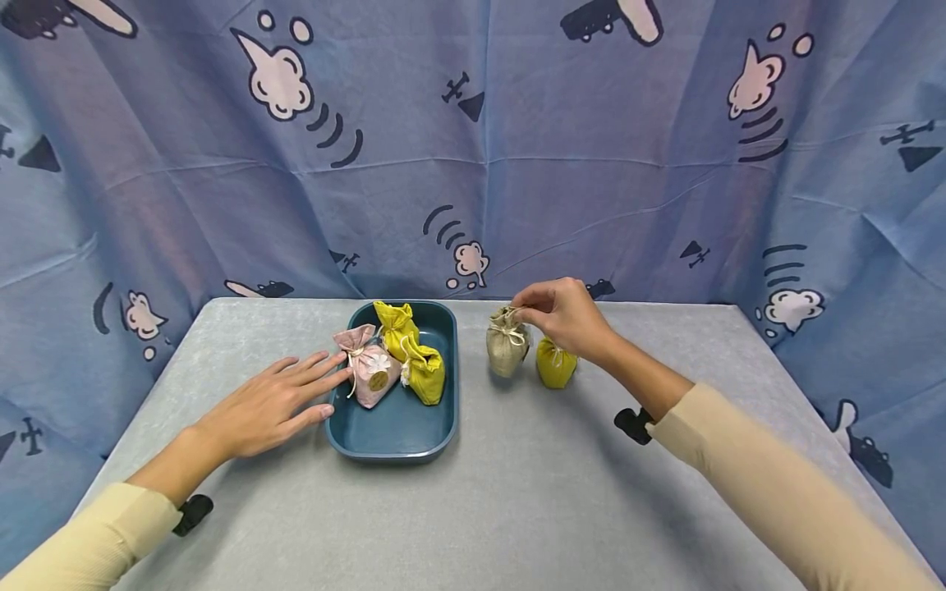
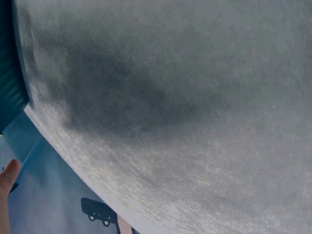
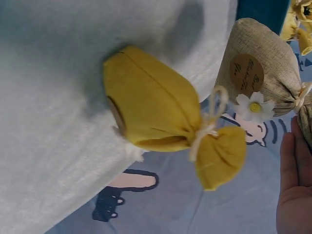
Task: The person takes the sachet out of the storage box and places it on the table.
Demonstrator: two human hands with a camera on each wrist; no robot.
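Note:
My right hand (image 1: pixel 565 316) pinches the gathered top of a beige drawstring pouch (image 1: pixel 506 349). In the right wrist view that pouch (image 3: pixel 243 63) shows a round brown label and a white flower. Just beside it a yellow pouch (image 1: pixel 556 365) stands on the table, partly behind my right hand in the head view. A blue tray (image 1: pixel 392 435) holds a pink pouch (image 1: pixel 374 377) and two yellow pouches, one at the back (image 1: pixel 397 326) and one in front (image 1: pixel 424 373). With fingers spread, my left hand (image 1: pixel 269 402) lies over the tray's left rim, fingertips close to the pink pouch; contact is unclear.
The grey cloth-covered table (image 1: pixel 517 501) extends in front of the tray and to both sides. A blue patterned curtain (image 1: pixel 576 164) hangs along the back and sides. A dark strap piece (image 1: pixel 194 515) sits at my left wrist, another (image 1: pixel 633 426) at my right.

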